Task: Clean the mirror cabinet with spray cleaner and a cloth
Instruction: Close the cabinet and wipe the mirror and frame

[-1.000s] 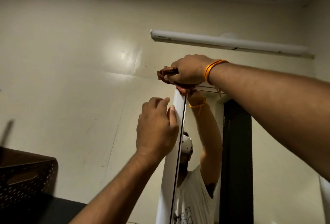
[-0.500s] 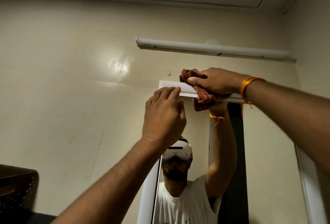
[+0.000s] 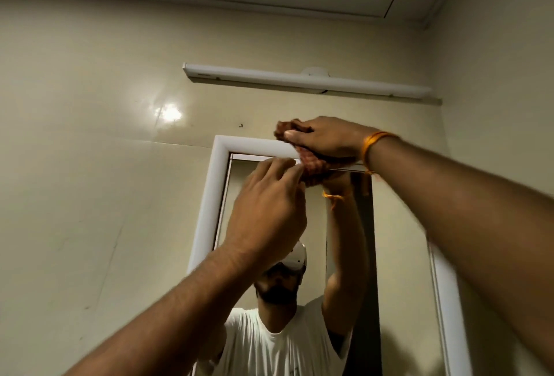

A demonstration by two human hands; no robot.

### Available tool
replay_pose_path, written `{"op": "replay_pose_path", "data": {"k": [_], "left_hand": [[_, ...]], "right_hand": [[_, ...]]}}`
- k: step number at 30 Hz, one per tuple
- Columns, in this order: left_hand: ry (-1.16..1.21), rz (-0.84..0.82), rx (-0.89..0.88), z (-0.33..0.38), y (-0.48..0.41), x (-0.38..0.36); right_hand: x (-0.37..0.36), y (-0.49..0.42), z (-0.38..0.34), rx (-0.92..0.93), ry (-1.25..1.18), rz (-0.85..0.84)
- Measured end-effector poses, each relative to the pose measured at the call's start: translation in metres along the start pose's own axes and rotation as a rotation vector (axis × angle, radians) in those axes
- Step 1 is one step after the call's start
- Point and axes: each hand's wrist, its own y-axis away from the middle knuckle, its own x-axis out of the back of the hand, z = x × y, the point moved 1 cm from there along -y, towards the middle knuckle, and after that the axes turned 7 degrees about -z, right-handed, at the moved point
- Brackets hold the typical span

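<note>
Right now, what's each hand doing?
Left hand: fingers at top of white-framed mirror cabinet; grip cannot be told.
Right hand: grips crumpled reddish-brown cloth.

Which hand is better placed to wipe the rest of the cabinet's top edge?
Right: the right hand grips the cloth on the top frame; the left hand is lower, in front of the mirror.

Head view, upward, mirror cabinet [image 3: 209, 195] perhaps close

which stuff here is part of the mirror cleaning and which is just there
For the job: cloth gripped in the right hand; mirror cabinet; left hand by its top edge.
Just there: tube light on the wall; orange wrist thread.
</note>
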Motion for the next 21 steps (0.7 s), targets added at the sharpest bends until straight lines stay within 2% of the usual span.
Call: {"op": "replay_pose_path", "data": {"k": [3, 8, 12, 21], "left_hand": [[0.024, 0.013, 0.064, 0.008, -0.002, -0.008], [0.04, 0.015, 0.133, 0.025, -0.006, -0.018], [0.085, 0.008, 0.086, 0.054, -0.011, -0.032], [0.192, -0.021, -0.001, 0.115, -0.019, -0.063]], "right_hand": [[-0.01, -0.013, -0.026, 0.075, 0.064, 0.047], [-0.008, -0.005, -0.008, 0.092, 0.063, 0.065], [0.005, 0.02, 0.036, 0.085, -0.005, 0.028], [0.034, 0.081, 0.143, -0.113, -0.011, 0.034]]}}
